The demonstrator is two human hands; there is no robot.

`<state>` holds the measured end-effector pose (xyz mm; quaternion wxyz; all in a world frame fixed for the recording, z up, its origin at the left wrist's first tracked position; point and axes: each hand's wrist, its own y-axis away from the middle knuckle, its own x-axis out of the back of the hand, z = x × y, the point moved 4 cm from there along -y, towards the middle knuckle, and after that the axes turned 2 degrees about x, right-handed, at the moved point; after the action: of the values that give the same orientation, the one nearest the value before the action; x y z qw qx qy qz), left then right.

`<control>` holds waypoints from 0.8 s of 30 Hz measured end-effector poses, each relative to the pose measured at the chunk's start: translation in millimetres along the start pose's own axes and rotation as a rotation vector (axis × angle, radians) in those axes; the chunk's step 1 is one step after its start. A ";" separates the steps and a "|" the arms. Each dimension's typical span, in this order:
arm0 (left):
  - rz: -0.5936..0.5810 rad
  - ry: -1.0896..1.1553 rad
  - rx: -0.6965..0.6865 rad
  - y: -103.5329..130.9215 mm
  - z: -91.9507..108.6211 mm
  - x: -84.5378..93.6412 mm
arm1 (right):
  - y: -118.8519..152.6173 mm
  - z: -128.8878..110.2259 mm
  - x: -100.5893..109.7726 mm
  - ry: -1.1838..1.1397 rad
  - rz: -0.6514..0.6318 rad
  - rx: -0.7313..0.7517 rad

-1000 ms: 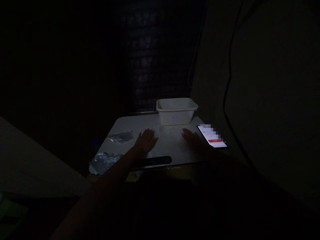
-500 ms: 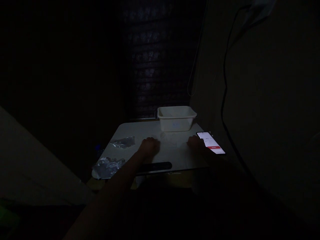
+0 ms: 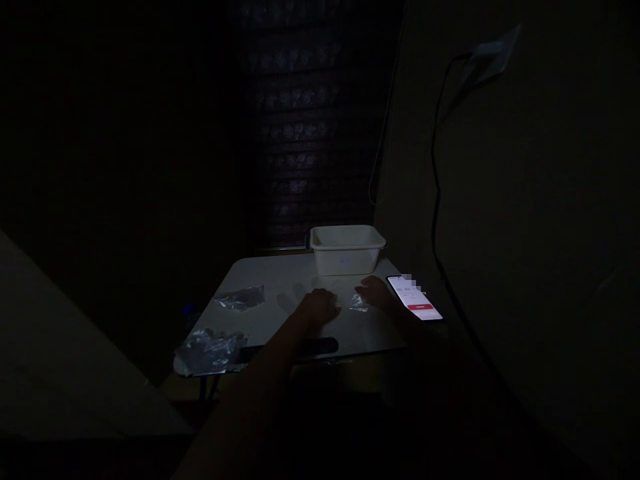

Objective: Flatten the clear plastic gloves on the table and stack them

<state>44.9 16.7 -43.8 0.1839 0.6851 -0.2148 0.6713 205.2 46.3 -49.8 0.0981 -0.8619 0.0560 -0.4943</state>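
We take the small piece of clear plastic [image 3: 359, 303] as the hub of our dial, twelve pointing away from us; it lies on the white table [image 3: 250, 273] between our two hands. Our left hand [image 3: 320, 305] is at nine, low over the tabletop, its fingers bunched together and bent down — we cannot tell whether the tips pinch anything. Our right hand [image 3: 377, 292] is at two, fingertips right by the plastic, though the gloom hides whether they grip it. At twelve stands the white tub [image 3: 360, 262], upright near the far edge; at three, beyond our right hand, a lit phone [image 3: 414, 300] lies at the table's edge. Farther out at nine lies a flat plastic bag [image 3: 243, 298], and at eight a crumpled plastic bag [image 3: 210, 350] on the near corner
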 end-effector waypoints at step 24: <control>-0.025 -0.021 0.053 0.0 15.8 6.4 | 21.5 -17.8 8.5 0.209 -0.143 -0.052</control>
<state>58.3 7.9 -37.9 0.1719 0.6992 -0.1900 0.6674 194.1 21.7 -38.7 0.0340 -0.8098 0.0173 -0.5855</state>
